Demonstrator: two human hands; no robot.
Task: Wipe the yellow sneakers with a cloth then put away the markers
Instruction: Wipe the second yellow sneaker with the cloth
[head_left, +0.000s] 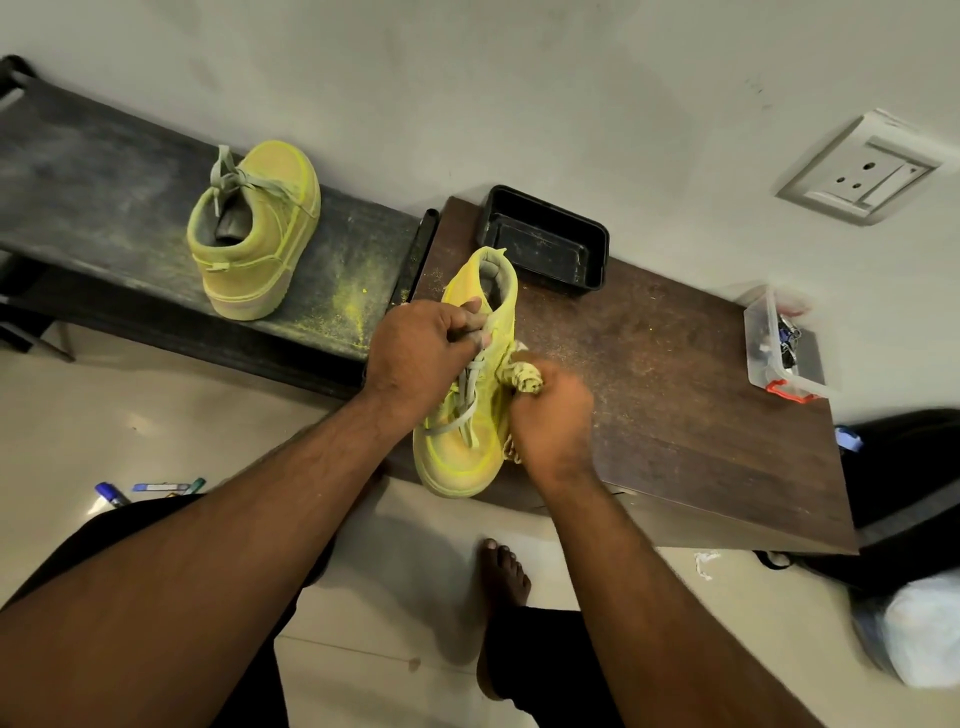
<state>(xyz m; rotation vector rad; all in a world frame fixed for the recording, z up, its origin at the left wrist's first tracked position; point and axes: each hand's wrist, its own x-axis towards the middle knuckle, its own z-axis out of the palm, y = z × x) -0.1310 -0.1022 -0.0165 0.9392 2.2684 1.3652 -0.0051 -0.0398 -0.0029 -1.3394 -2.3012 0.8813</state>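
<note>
Yellow dusty sneaker (470, 374) gripped by left hand (415, 358), cloth (525, 379) bunched in right hand (553, 421).

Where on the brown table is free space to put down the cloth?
Bare wood lies on the brown table between the black tray and the clear box, right of the right hand. Around the held sneaker it is crowded.

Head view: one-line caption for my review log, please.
Left hand grips a yellow sneaker on the wooden table while the right hand rubs its side with a cloth.
</note>
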